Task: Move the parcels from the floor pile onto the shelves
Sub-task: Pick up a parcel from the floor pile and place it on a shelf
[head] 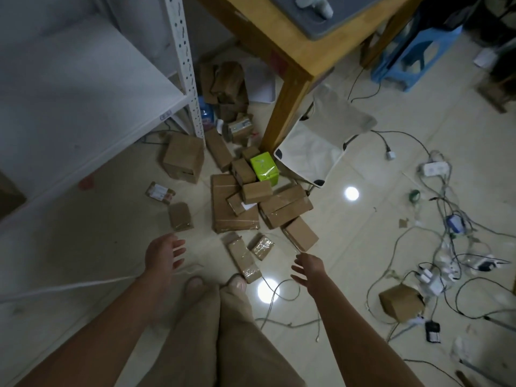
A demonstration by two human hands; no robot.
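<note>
A pile of brown cardboard parcels (236, 202) lies on the tiled floor, with a bright green box (264, 169) among them. A long taped parcel (243, 259) and a small square one (262, 247) lie nearest to me. The white metal shelf (69, 101) stands at the left, its board bare. My left hand (164, 254) hovers open above the floor, left of the long parcel. My right hand (307, 268) hangs open just right of it. Neither hand touches a parcel.
A wooden table leg (284, 107) stands behind the pile, a folded white fabric chair (315, 143) beside it. Tangled cables and power strips (446, 247) cover the floor at right, with a lone box (400, 303) among them. A blue stool (413, 57) stands far right.
</note>
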